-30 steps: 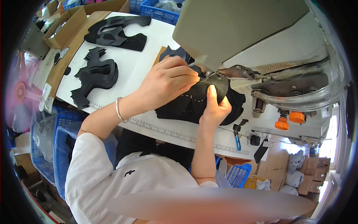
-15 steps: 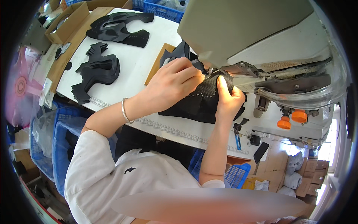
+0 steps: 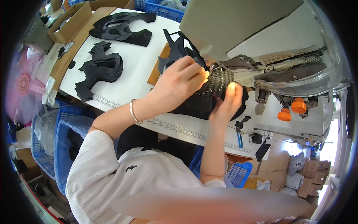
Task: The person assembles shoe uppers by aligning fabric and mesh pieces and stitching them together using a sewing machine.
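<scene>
Under the head of a grey sewing machine (image 3: 238, 26) lies a black mesh fabric piece (image 3: 201, 106) with rows of pale dotted marks. My left hand (image 3: 181, 84), a bangle on its wrist, is closed in a pinch at the piece's left side, close to the needle area; what its fingertips grip is hidden. My right hand (image 3: 227, 102) grips the mesh on the right side, thumb up and fingers bent; it is slightly blurred. Just beyond my left hand, black cut parts (image 3: 175, 50) rest by a tan board (image 3: 155, 72).
Stacked black parts (image 3: 100, 69) and a black cut-out panel (image 3: 123, 28) lie at left on the white table (image 3: 145, 59). A blue-handled tool (image 3: 239, 138) is near the front edge, below orange knobs (image 3: 284, 115). Lined blue crates (image 3: 61, 149) stand at lower left.
My right hand has moved slightly down, shifting its hold and uncovering more marked mesh. The mesh piece has turned under the machine. My left hand has moved slightly right.
</scene>
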`<state>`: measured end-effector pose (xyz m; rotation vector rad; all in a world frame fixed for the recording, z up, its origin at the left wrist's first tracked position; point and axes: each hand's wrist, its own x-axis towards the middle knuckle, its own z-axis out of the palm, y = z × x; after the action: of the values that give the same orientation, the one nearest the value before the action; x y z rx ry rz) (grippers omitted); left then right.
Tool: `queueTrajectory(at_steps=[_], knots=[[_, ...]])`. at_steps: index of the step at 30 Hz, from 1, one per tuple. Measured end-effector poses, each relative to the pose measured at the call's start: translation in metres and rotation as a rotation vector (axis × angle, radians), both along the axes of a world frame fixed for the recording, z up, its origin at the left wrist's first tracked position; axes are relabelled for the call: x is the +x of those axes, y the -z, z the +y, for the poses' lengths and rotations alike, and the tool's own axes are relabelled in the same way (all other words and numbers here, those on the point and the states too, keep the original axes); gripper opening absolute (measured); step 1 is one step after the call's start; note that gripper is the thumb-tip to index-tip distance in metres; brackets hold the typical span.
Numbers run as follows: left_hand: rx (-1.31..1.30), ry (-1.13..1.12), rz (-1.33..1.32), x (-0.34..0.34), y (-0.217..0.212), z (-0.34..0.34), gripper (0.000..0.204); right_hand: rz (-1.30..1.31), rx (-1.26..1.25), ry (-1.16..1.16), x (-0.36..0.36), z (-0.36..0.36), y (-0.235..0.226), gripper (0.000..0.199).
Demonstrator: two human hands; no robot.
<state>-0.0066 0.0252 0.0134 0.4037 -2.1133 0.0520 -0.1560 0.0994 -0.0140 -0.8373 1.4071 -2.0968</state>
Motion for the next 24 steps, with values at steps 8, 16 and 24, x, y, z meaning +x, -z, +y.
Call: queueTrajectory(at_steps=[8, 16, 24], knots=[[0.087, 0.218, -0.008, 0.016, -0.003, -0.017, 0.032, -0.273, 0.042, -0.362, 0.059, 0.015, 0.017, 0.021], [-0.052, 0.234, -0.046, 0.019, -0.005, -0.021, 0.039, -0.236, 0.115, -0.238, 0.067, 0.008, 0.013, 0.018], [-0.009, 0.253, -0.064, 0.019, -0.003, -0.022, 0.037, -0.169, 0.094, -0.189, 0.068, 0.007, 0.011, 0.02]])
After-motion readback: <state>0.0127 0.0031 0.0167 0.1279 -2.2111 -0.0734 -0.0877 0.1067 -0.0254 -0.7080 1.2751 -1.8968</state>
